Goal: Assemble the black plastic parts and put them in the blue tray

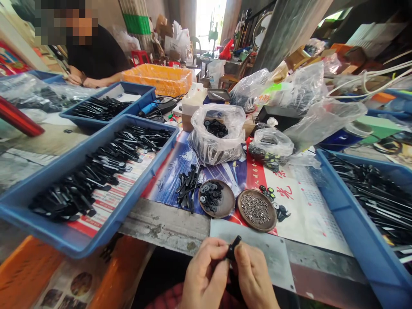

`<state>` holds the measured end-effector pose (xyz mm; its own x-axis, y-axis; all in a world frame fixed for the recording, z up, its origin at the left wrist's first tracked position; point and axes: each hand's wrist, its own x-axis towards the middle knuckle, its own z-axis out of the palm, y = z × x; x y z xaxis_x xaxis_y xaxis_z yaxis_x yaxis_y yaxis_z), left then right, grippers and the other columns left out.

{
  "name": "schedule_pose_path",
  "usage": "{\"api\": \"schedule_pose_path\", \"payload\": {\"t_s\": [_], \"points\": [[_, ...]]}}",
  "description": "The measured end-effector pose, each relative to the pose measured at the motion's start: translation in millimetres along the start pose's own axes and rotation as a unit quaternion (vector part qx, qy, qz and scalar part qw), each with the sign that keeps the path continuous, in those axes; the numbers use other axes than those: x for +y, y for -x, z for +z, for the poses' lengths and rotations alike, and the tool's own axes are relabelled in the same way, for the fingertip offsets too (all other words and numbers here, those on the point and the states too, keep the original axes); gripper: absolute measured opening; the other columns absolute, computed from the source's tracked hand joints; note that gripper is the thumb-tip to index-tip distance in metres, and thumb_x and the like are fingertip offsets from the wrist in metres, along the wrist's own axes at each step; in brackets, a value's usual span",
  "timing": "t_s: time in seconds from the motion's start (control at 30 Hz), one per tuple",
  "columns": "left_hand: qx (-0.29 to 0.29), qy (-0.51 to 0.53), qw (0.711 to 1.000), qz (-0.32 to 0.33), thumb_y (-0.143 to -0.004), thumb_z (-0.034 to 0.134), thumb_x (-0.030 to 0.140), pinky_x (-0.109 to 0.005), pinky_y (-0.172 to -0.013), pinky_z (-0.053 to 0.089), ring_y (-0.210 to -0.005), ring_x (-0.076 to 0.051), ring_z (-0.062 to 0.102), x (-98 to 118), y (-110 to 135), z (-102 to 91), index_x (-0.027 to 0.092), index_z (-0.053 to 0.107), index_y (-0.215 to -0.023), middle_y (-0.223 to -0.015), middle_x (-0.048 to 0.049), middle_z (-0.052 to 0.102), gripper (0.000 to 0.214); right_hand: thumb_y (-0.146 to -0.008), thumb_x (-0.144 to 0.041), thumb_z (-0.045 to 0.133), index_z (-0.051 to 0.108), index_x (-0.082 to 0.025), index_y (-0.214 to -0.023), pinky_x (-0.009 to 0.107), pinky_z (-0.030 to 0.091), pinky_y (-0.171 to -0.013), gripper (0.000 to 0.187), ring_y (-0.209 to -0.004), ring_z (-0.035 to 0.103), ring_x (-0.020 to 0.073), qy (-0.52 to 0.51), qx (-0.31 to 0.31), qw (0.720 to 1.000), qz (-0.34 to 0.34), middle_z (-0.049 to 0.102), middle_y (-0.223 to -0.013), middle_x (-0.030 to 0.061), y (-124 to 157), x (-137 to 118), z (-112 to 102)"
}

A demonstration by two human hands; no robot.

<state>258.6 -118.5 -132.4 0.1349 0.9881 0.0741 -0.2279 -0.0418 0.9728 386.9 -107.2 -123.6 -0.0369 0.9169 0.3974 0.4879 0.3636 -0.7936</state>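
Observation:
Close in front of my body, my left hand [206, 272] and my right hand [252, 272] come together around a small black plastic part [234, 249]. Fingers of both hands are closed on it, and its dark end sticks up between them; its lower portion is hidden. Just beyond lies a grey plate [257, 240] at the table edge. Past that stand a round dish of small metal pins [255, 210] and another dish holding black round pieces [214, 197]. Left of the dishes is a small pile of black handle-like parts [187, 184].
A blue tray [125, 214] of long black parts spans the left, with another blue tray [350, 214] at right. Open plastic bags [217, 148] of parts stand behind the dishes. Across the table, a person in a dark top [99, 51] sits near an orange crate [157, 77].

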Motion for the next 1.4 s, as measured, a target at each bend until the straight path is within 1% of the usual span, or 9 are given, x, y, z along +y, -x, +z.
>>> {"api": "schedule_pose_path", "payload": {"t_s": [0.17,0.3,0.4,0.53,0.77,1.0,1.2,1.3,1.4], "points": [[-0.024,-0.06,0.996,0.054,-0.096,0.056,0.015,-0.022,-0.086,0.056,-0.096,-0.016,0.07,7.7,-5.4,-9.6,0.023,0.067,-0.104,-0.108,-0.0055,0.068,0.016,-0.105,-0.044,0.04,0.065,-0.016,-0.089,0.023,0.044,-0.051,0.04,-0.053,0.058,0.0139,0.013,-0.035,0.999,0.004,0.067,-0.07,0.0034,4.0,-3.5,-0.4],[-0.018,-0.065,0.997,0.026,-0.097,0.055,0.015,-0.023,-0.083,0.057,-0.095,-0.017,0.071,13.0,-5.7,-7.7,0.022,0.066,-0.102,-0.109,-0.0058,0.067,0.014,-0.11,-0.037,0.026,0.061,-0.016,-0.074,0.021,0.037,-0.047,0.054,-0.052,0.052,0.0115,-0.099,-0.091,0.988,0.076,0.062,-0.064,0.0016,4.8,-5.8,2.5],[-0.026,-0.072,0.997,0.011,-0.097,0.055,0.015,-0.023,-0.086,0.056,-0.099,-0.016,0.07,16.7,-4.1,-4.1,0.022,0.066,-0.103,-0.111,-0.005,0.066,0.014,-0.109,-0.042,0.029,0.056,-0.017,-0.071,0.021,0.032,-0.043,0.053,-0.049,0.046,0.0103,-0.12,-0.06,0.987,0.093,0.057,-0.061,-0.0001,2.6,-6.7,3.4],[-0.029,-0.101,0.994,0.032,-0.097,0.054,0.013,-0.02,-0.094,0.053,-0.105,-0.013,0.067,22.0,-3.2,-3.3,0.026,0.065,-0.107,-0.114,-0.0024,0.065,0.019,-0.107,-0.045,0.034,0.053,-0.018,-0.076,0.022,0.036,-0.046,0.046,-0.049,0.048,0.0118,-0.034,-0.01,0.998,0.049,0.054,-0.06,-0.0017,3.6,-6.4,0.8],[-0.04,-0.139,0.988,0.053,-0.097,0.051,0.011,-0.02,-0.091,0.054,-0.106,-0.014,0.067,24.8,-3.2,-7.7,0.025,0.062,-0.11,-0.118,-0.0035,0.062,0.023,-0.11,-0.034,0.026,0.056,-0.013,-0.107,0.029,0.046,-0.06,0.037,-0.065,0.063,0.0187,0.123,-0.084,0.988,-0.041,0.07,-0.085,0.0084,4.1,-13.5,-14.7],[-0.043,-0.13,0.99,0.02,-0.097,0.052,0.011,-0.025,-0.09,0.055,-0.102,-0.016,0.067,24.0,-3.0,-5.2,0.02,0.063,-0.105,-0.113,-0.0064,0.064,0.017,-0.11,-0.043,0.019,0.056,-0.017,-0.073,0.025,0.034,-0.05,0.058,-0.051,0.048,0.0124,-0.036,-0.121,0.99,0.054,0.058,-0.061,0.0007,4.5,-6.2,-8.1],[-0.03,-0.119,0.992,0.029,-0.096,0.054,0.011,-0.024,-0.089,0.055,-0.101,-0.016,0.068,24.6,-1.3,0.2,0.02,0.065,-0.103,-0.112,-0.0069,0.064,0.016,-0.098,-0.064,0.045,0.058,-0.017,-0.075,0.023,0.042,-0.049,0.054,-0.054,0.05,0.0132,-0.065,0.015,0.992,0.108,0.055,-0.064,-0.0002,5.6,-5.0,-4.6],[-0.025,-0.124,0.991,0.038,-0.096,0.054,0.01,-0.023,-0.091,0.054,-0.103,-0.015,0.067,22.9,-0.8,2.7,0.022,0.065,-0.106,-0.113,-0.0058,0.064,0.019,-0.089,-0.052,0.069,0.063,-0.018,-0.087,0.021,0.047,-0.05,0.034,-0.053,0.053,0.0118,-0.065,0.119,0.984,0.116,0.059,-0.068,-0.0018,7.3,-8.3,-3.8],[-0.017,-0.13,0.99,0.051,-0.096,0.054,0.01,-0.021,-0.091,0.054,-0.104,-0.015,0.067,22.0,-1.0,5.2,0.023,0.065,-0.106,-0.113,-0.0048,0.064,0.02,-0.086,-0.04,0.076,0.066,-0.019,-0.09,0.02,0.053,-0.053,0.023,-0.056,0.06,0.0121,-0.116,0.151,0.973,0.127,0.064,-0.073,-0.0006,11.3,-12.2,-2.0]]}}
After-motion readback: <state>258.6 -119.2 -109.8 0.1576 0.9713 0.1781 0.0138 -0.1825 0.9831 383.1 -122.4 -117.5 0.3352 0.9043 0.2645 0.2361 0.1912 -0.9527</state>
